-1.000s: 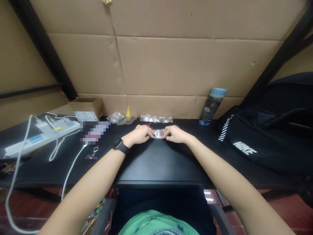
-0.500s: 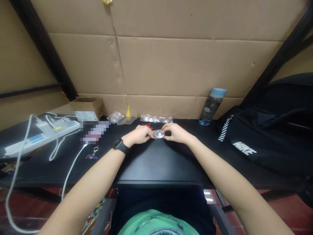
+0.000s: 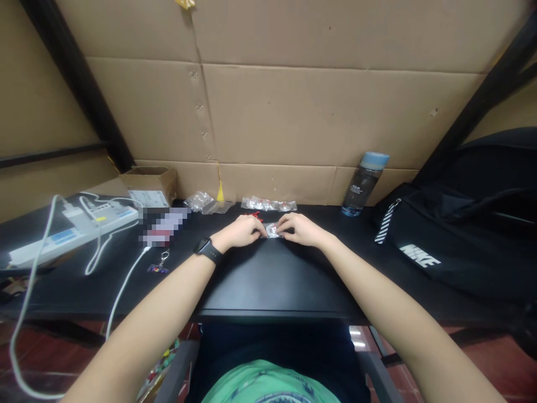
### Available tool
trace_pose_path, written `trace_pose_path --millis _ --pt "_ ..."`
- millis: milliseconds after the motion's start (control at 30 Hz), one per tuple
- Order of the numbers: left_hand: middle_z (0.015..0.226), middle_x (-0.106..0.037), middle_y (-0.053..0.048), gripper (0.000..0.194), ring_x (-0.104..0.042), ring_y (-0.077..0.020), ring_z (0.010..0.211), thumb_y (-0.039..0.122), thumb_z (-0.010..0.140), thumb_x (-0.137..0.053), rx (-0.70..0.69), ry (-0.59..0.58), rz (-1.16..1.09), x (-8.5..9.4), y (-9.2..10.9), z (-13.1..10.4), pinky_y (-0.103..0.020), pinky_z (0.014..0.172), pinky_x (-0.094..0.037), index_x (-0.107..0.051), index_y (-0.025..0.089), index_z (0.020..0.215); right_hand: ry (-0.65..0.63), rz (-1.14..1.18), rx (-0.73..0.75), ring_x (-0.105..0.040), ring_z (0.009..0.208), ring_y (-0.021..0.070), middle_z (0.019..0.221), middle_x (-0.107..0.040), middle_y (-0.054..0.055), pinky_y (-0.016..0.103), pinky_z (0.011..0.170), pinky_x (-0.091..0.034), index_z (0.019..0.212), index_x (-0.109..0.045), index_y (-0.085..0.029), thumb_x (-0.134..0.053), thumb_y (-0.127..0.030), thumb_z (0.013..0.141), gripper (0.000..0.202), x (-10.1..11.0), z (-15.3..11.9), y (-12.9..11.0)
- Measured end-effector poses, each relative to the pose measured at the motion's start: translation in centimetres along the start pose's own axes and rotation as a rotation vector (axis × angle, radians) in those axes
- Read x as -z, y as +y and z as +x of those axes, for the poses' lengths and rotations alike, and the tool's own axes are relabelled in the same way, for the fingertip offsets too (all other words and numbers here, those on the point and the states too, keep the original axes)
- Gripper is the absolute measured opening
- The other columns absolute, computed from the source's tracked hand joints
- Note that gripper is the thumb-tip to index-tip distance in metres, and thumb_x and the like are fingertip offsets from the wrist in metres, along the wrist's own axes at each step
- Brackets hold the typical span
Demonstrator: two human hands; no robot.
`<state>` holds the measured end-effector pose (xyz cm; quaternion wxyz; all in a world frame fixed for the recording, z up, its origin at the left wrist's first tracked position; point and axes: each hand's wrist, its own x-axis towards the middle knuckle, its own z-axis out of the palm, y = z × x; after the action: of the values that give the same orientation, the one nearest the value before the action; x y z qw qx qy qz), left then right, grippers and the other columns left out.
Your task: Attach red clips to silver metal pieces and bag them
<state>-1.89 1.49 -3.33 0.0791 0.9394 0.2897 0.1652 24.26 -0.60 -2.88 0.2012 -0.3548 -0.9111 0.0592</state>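
Observation:
A small clear plastic packet (image 3: pixel 272 230) with something silvery and a bit of red inside lies on the black table (image 3: pixel 268 280) between my hands. My left hand (image 3: pixel 245 230), with a dark watch on the wrist, pinches the packet's left end. The fingers of my right hand (image 3: pixel 298 228) are bent over its right side and press on it. Just behind my left fingers are some red strings (image 3: pixel 254 215). Further back, a row of clear packets (image 3: pixel 269 204) with red bits lies by the cardboard wall, and more clear plastic bags (image 3: pixel 205 203) lie left of them.
On the left are a white power strip (image 3: pixel 62 240) with cables, an open cardboard box (image 3: pixel 151 182), a blurred-out phone (image 3: pixel 168 226) and a keychain (image 3: pixel 159 267). A blue-lidded bottle (image 3: pixel 364 184) and a black bag (image 3: pixel 453 240) stand on the right.
The fingers of my right hand have moved left, from the packet's right edge onto its top, covering more of it. My left hand has barely moved.

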Motion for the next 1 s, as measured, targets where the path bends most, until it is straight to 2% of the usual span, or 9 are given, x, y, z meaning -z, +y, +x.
trace_pose_path --millis 167,333,400,467,533,600,733,1000 --pt "0.105 -0.079 0.001 0.031 -0.071 -0.0175 0.101 0.012 0.088 -0.056 0.005 0.021 0.006 0.3 -0.2 -0.1 -0.026 0.096 -0.05 -0.079 0.026 0.104 -0.034 -0.063 0.005 -0.062 0.11 0.0232 0.117 -0.067 0.007 0.038 0.099 -0.048 0.107 -0.081 -0.03 -0.067 -0.007 0.084 0.036 -0.5 0.0 0.3" --pt "0.106 -0.079 0.0 0.029 -0.071 -0.0181 0.1 0.013 0.089 -0.057 0.012 0.037 0.017 0.9 -0.1 -0.2 -0.027 0.096 -0.05 -0.079 0.025 0.104 0.025 -0.051 -0.015 -0.062 0.104 0.0217 0.11 -0.064 0.007 0.036 0.096 -0.05 0.101 -0.082 -0.025 -0.067 -0.011 0.084 0.027 -0.9 0.1 0.1" --pt "0.105 -0.078 0.0 0.028 -0.071 -0.018 0.099 0.013 0.089 -0.057 0.02 0.051 0.025 1.1 0.0 -0.3 -0.027 0.096 -0.05 -0.079 0.025 0.103 0.079 -0.032 -0.02 -0.062 0.107 0.0221 0.115 -0.064 0.009 0.036 0.098 -0.05 0.11 -0.078 -0.023 -0.068 -0.015 0.086 0.028 -1.1 0.2 0.1" --pt "0.106 -0.078 -0.001 0.028 -0.071 -0.0181 0.1 0.014 0.089 -0.057 0.031 0.074 0.032 1.3 0.0 -0.3 -0.027 0.096 -0.05 -0.079 0.024 0.101 0.107 -0.04 -0.048 -0.059 0.12 0.0263 0.128 -0.062 0.012 0.041 0.104 -0.047 0.127 -0.07 -0.023 -0.071 -0.022 0.086 0.041 -1.2 0.4 0.1" --pt "0.108 -0.078 -0.002 0.027 -0.07 -0.0185 0.101 0.014 0.089 -0.057 0.037 0.094 0.042 1.5 -0.1 -0.3 -0.028 0.097 -0.05 -0.079 0.023 0.101 0.08 -0.071 -0.098 -0.049 0.135 0.0327 0.144 -0.055 0.016 0.051 0.11 -0.04 0.14 -0.06 -0.023 -0.073 -0.032 0.086 0.056 -1.5 0.8 0.2" --pt "0.108 -0.078 -0.002 0.027 -0.07 -0.0189 0.102 0.014 0.089 -0.057 0.041 0.102 0.049 1.5 -0.3 -0.4 -0.029 0.098 -0.05 -0.079 0.023 0.102 0.019 -0.088 -0.128 -0.044 0.14 0.0358 0.151 -0.051 0.017 0.056 0.111 -0.036 0.144 -0.056 -0.024 -0.072 -0.037 0.088 0.06 -1.7 1.3 0.2" --pt "0.107 -0.078 -0.002 0.026 -0.07 -0.019 0.101 0.016 0.09 -0.057 0.049 0.113 0.055 1.6 -0.6 -0.4 -0.029 0.097 -0.051 -0.079 0.023 0.102 -0.057 -0.075 -0.09 -0.058 0.127 0.0307 0.138 -0.064 0.013 0.047 0.104 -0.04 0.136 -0.064 -0.026 -0.064 -0.034 0.094 0.043 -1.7 2.0 -0.2" --pt "0.108 -0.077 -0.002 0.023 -0.069 -0.0193 0.102 0.018 0.091 -0.058 0.055 0.111 0.067 1.8 -0.9 -0.6 -0.029 0.097 -0.05 -0.079 0.024 0.101 -0.123 -0.09 -0.131 -0.069 0.096 0.0236 0.113 -0.074 0.008 0.029 0.083 -0.048 0.122 -0.076 -0.025 -0.074 -0.034 0.081 0.042 0.2 1.2 -0.1"
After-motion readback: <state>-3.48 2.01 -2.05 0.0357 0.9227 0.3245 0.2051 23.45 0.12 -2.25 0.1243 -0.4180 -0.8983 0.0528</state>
